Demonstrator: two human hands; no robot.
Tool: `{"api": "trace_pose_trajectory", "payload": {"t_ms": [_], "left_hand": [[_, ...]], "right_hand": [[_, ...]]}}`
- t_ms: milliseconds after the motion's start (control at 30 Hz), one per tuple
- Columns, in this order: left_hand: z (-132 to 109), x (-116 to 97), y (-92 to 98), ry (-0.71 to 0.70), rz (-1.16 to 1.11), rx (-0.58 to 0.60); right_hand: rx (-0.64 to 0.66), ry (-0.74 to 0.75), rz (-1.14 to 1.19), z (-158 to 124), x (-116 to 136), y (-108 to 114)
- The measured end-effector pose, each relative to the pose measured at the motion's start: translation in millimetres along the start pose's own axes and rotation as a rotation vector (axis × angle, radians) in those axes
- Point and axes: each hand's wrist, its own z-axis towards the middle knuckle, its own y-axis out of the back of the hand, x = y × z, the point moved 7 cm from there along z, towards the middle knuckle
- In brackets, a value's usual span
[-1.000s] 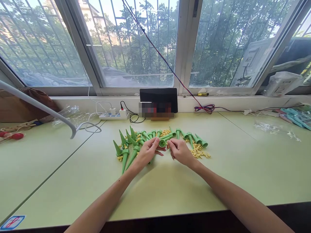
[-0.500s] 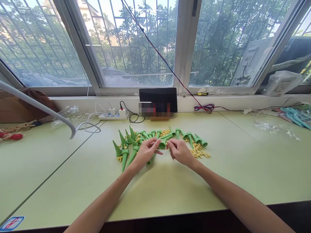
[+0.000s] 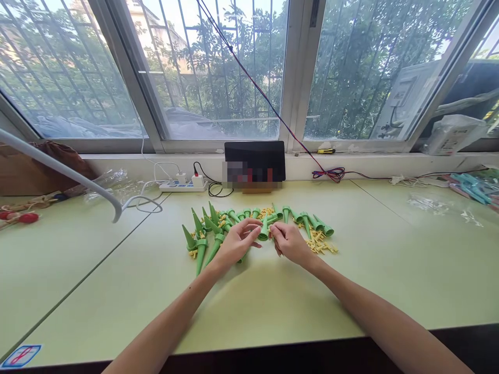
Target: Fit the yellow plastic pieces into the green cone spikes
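My left hand (image 3: pixel 239 241) is closed on a green plastic watering spike (image 3: pixel 264 231), its wide end tipped downward. My right hand (image 3: pixel 289 242) is pinched right beside that spike, with a small yellow plastic peg just showing at the fingertips; the fingers hide most of it. Around my left hand lie several more green spikes (image 3: pixel 200 255), some standing with points up. Other spikes (image 3: pixel 322 226) lie beyond my right hand. Loose yellow pegs (image 3: pixel 317 243) are heaped to its right, and more yellow pegs (image 3: pixel 266 212) sit behind the hands.
A tablet with a dark screen (image 3: pixel 255 156) leans at the back of the pale green table (image 3: pixel 273 311). To its left is a white power strip (image 3: pixel 183 185) with cables. A bundled cable (image 3: pixel 329 174) and a yellow cutter (image 3: pixel 326 151) are at the right. A white curved tube (image 3: pixel 70 171) crosses the left side.
The spike in my left hand has turned from its open end facing me to more upright, wide end down. Both hands stay nearly in place; the view has shifted slightly.
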Motion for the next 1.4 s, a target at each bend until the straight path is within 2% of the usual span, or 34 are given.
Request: {"api": "trace_pose_trajectory", "payload": {"t_ms": [200, 667, 933, 1133, 1400], "left_hand": [[0.9, 3.3, -0.3, 0.01, 0.019, 0.026], [2.1, 5.6, 2.3, -0.003, 0.086, -0.019], [1.0, 3.3, 0.0, 0.022, 0.182, -0.011], [0.3, 2.7, 5.3, -0.03, 0.238, -0.061], [0.7, -0.2, 9.8, -0.172, 0.383, -0.12]], "right_hand": [[-0.008, 0.001, 0.005, 0.6, -0.4, 0.5], [-0.011, 0.008, -0.008, 1.3, -0.7, 0.9], [0.004, 0.051, -0.067, -2.0, 7.6, -1.5], [0.01, 0.045, -0.043, -2.7, 5.4, -1.6], [0.012, 0.019, -0.016, -1.7, 4.4, -2.9]]}}
